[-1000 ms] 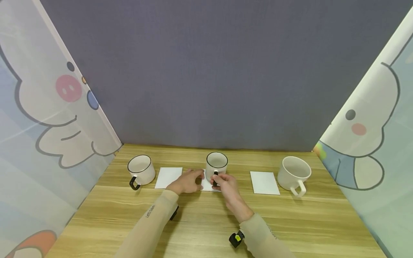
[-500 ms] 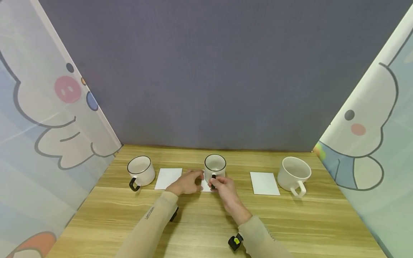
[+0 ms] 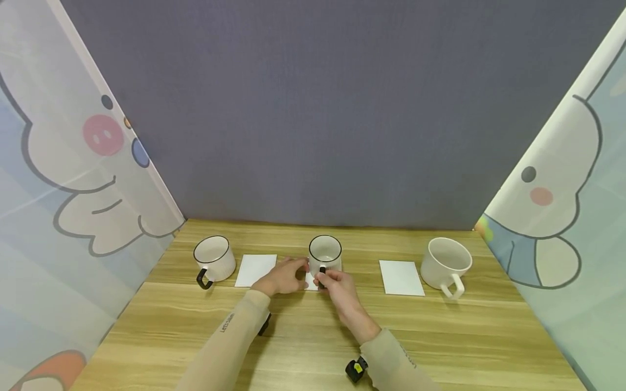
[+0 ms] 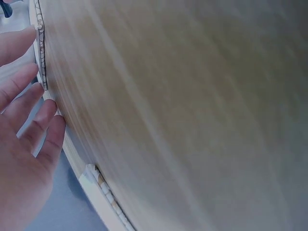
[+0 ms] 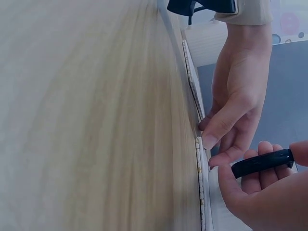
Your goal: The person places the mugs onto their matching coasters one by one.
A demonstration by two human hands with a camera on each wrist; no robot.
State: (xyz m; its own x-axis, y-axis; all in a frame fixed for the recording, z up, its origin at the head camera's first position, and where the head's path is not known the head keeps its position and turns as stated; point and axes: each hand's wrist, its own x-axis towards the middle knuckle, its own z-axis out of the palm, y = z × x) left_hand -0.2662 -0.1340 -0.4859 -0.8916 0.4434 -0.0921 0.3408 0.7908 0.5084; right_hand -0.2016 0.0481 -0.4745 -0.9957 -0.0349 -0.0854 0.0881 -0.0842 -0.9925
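A white mug [image 3: 325, 250] with a dark rim stands upright over the middle white square coaster [image 3: 312, 282], covering most of it. My right hand [image 3: 343, 296] grips the mug's black handle [image 5: 262, 162], thumb and fingers around it in the right wrist view. At the coaster's left edge is my left hand [image 3: 282, 276]. The right wrist view has its thumb [image 5: 211, 137] right at the coaster's near corner. Loosely spread fingers of that hand [image 4: 29, 125] show in the left wrist view, alongside the coaster edge.
On the left, another dark-rimmed white mug [image 3: 215, 258] stands beside a white coaster [image 3: 256, 270]. To the right are a third coaster [image 3: 401, 277] and a larger all-white mug [image 3: 445, 263]. A grey panel [image 3: 313, 108] rises behind the wooden table [image 3: 303, 347].
The mug in my right hand has shifted slightly left and nearer to me over the middle coaster, and the right hand moved with it. My left hand has stayed at the coaster's edge.
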